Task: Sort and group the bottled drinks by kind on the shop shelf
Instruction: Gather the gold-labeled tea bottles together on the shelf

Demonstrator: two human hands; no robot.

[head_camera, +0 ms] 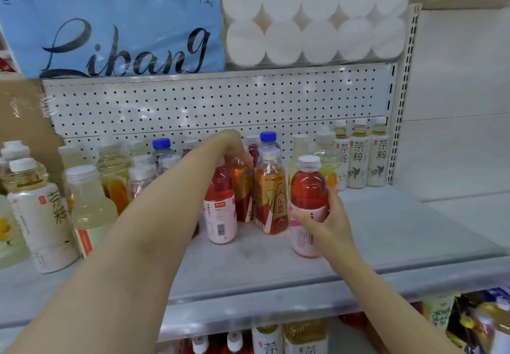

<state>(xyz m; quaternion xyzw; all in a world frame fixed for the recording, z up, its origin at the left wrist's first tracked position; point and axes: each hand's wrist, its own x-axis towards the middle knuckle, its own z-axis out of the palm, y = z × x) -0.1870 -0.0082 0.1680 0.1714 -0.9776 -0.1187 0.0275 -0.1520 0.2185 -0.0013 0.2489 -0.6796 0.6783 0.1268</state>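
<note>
1. The right hand (327, 222) grips a clear plastic bottle of red drink with a pink label (307, 204), upright on the white metal shelf (386, 232).
2. The left hand (234, 145) clasps the top of an amber gold-labelled bottle (242, 188) mid-shelf.

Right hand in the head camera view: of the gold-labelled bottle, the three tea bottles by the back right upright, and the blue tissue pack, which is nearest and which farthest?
From the right hand:
1. Gold-labelled bottle, just to its left.
2. Three tea bottles, at the back right.
3. Blue tissue pack, on the upper shelf, far left.
</note>
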